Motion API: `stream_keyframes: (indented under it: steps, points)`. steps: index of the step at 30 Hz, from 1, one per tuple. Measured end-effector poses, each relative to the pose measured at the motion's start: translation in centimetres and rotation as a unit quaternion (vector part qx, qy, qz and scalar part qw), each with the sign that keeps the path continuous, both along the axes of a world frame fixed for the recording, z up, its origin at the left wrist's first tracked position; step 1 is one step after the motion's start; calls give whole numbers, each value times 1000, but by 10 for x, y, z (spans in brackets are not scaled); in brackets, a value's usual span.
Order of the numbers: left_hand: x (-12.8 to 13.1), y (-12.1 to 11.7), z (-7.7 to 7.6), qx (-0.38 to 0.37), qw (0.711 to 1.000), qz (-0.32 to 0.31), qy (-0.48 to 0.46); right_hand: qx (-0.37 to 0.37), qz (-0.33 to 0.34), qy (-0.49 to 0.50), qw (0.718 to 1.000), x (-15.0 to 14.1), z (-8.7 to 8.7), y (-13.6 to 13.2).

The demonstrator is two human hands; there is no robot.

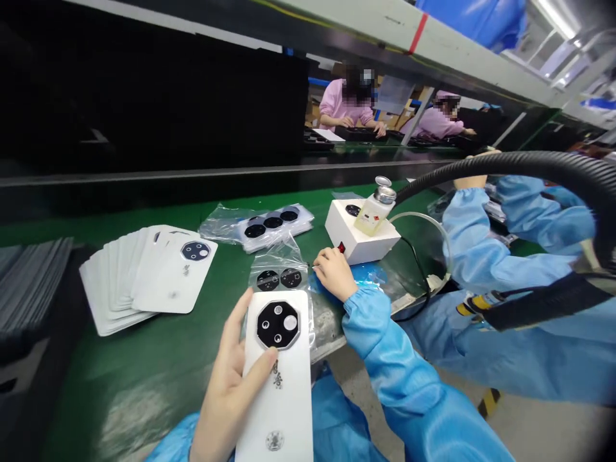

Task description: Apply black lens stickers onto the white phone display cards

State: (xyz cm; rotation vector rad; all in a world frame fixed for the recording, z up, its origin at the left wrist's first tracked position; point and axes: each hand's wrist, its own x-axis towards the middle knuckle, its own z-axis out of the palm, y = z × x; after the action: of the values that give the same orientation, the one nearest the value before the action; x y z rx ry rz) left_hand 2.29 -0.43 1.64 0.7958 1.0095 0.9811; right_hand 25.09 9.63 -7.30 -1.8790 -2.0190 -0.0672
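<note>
My left hand (233,378) grips a white phone back cover (289,410) by its left side, the thumb lying just below a black octagonal camera lens plate (278,325). Dark lettering and a round emblem show on the cover. To the right, my right hand (335,273) rests low beside a white box (360,240) with a red switch. Its fingers are curled together; whatever is between them is hidden. Blue film (370,277) lies by that wrist. Just beyond the held cover, a clear plastic bag (276,260) contains round black lens pieces (291,278).
White back covers (176,282) lie fanned at left, near a dark stack of thin sheets (33,282). Bagged black discs (273,222) sit farther back. A pump bottle (375,212) stands on the box. A black hose (505,163) arches at right, before a blue-sleeved co-worker (486,237).
</note>
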Motion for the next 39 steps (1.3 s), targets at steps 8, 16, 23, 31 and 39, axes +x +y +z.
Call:
stream_keyframes:
  steps: [8, 16, 23, 31, 39]
  points:
    - [3, -19, 16, 86, 988, 88, 95, 33, 57, 136, 989, 6, -5, 2]
    - [0, -13, 13, 156, 977, 87, 116, 67, 105, 434, 892, 2, 17, -11]
    - [0, -9, 12, 191, 974, 86, 82, 81, 164, 608, 773, -15, 59, -46]
    - [-1, -16, 17, 117, 986, 55, 103, 63, 158, 625, 762, -17, 64, -63]
    - [2, -24, 33, 20, 991, 39, 126, 35, 117, 618, 777, -17, 53, -59]
